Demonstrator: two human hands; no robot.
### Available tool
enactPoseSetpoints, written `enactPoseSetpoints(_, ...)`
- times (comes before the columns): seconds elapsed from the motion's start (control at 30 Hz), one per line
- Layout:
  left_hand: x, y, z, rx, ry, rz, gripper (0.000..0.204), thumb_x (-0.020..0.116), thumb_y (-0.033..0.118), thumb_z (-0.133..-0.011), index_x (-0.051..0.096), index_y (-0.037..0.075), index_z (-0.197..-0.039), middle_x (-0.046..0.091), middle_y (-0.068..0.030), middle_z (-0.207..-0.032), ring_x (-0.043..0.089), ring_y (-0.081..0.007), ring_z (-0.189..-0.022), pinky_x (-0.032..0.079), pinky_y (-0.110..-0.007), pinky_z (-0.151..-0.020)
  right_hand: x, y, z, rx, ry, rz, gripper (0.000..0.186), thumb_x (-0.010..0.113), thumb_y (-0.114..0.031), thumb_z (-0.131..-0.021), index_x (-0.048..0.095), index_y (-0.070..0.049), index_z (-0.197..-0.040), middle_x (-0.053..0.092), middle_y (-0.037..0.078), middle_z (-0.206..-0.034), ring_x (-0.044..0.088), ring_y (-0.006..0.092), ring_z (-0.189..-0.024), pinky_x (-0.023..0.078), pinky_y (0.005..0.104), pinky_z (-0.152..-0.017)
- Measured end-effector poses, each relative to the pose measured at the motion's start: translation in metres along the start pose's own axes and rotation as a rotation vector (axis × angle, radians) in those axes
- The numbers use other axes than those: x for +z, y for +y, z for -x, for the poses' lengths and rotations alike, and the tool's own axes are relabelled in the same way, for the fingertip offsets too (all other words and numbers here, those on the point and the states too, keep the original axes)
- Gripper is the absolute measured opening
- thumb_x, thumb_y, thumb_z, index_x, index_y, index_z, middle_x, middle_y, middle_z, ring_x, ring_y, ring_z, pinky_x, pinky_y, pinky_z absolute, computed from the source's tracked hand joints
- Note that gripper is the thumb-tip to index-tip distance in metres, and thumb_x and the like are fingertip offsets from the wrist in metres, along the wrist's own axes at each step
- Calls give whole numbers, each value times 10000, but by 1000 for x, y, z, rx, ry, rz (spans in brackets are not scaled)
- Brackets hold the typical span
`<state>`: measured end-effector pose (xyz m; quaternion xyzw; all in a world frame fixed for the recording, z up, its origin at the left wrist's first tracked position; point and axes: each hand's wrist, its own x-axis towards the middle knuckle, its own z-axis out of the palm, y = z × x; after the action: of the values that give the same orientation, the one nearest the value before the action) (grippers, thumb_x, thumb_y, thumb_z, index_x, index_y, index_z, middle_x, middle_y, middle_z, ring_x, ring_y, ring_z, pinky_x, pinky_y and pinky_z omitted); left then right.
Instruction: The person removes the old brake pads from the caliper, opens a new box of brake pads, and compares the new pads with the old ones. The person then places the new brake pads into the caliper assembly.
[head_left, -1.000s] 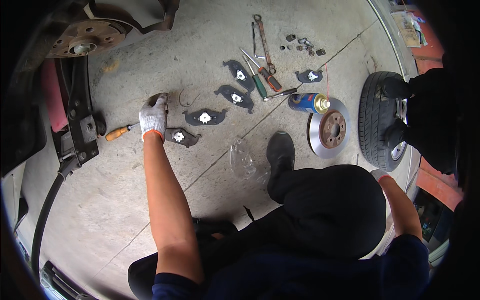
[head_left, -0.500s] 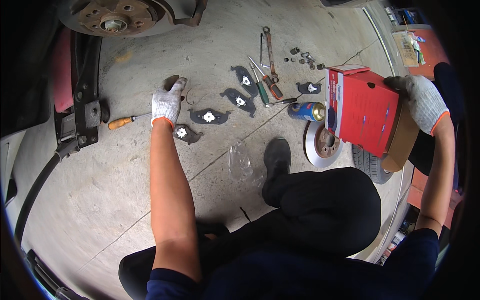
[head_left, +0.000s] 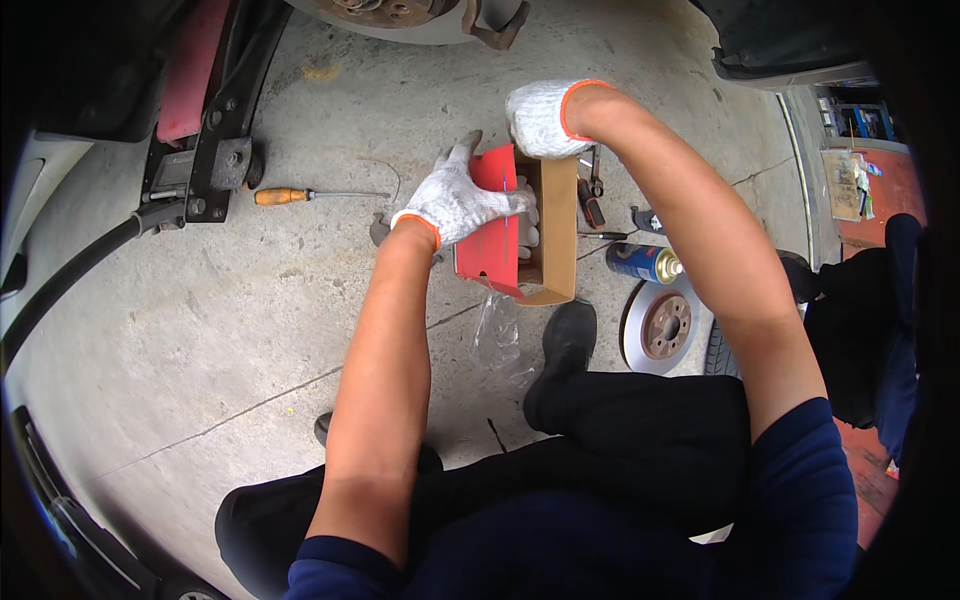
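Note:
A red cardboard box with a brown inside stands open between my hands, its opening turned to the right. My left hand, in a white knit glove, is closed on its left side, one digit over the edge into the opening and others along the outside. At the far end of the box is my right hand, gloved too, bent down against it; its fingertips are hidden. Pale rounded shapes show inside the box, too unclear to name. A dark brake pad lies partly covered beside my left wrist.
A screwdriver lies left, near the black jack frame. On the right are a spray can, a brake disc, a tyre and another person. Clear plastic lies by my shoe. A mounted brake disc hangs above.
The box has come from the right to the middle and turned, so its opening shows. My left hand has moved right and taken hold of it. My right hand has swung left and farther away.

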<state>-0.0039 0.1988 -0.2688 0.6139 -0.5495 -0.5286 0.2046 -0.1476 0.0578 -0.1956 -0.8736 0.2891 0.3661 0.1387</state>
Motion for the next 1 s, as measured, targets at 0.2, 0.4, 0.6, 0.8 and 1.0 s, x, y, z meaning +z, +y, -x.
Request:
enactPoseSetpoints(0.2,-24,-14,0,26,39,240,746,672,225,-785,521,-6,-1478,676,-243,-1329,658,-338,-1229,503,-375,-1056,-11,-2,22,2,-22,-121,217,611,-118,-805,737,37,-892,689,259,-813,622,403,-664,506,499,-625)
enactPoseSetpoints(0.4,-52,-48,-5,-198,210,341,437,622,104,-847,670,-49,-1253,750,-177,-1079,707,-255,-962,558,-376,-870,13,20,42,160,-122,-35,291,612,-60,-819,763,-15,-1064,734,252,-999,707,421,-887,565,474,-740)
enactPoseSetpoints(0.6,-47,-56,0,-185,292,556,461,573,30,-837,672,-11,-1285,739,-142,-1084,691,-218,-938,557,-341,-845,46,10,40,360,-182,216,290,688,-43,-779,786,-19,-1050,765,212,-1032,743,365,-957,589,450,-785)
enactPoseSetpoints(0.8,-42,-44,-10,-170,324,409,464,565,59,-840,686,43,-1288,747,-140,-1104,697,-239,-979,549,-355,-886,105,-57,18,-92,456,123,194,637,-179,-868,734,-61,-989,714,140,-997,688,293,-1008,546,413,-885)
enactPoseSetpoints(1.0,-36,-36,-15,-111,349,245,441,571,77,-841,696,30,-1261,756,-159,-1080,705,-251,-948,551,-358,-871,118,-86,-2,-285,303,115,231,667,-235,-850,778,-67,-963,752,144,-978,716,319,-1011,577,438,-855)
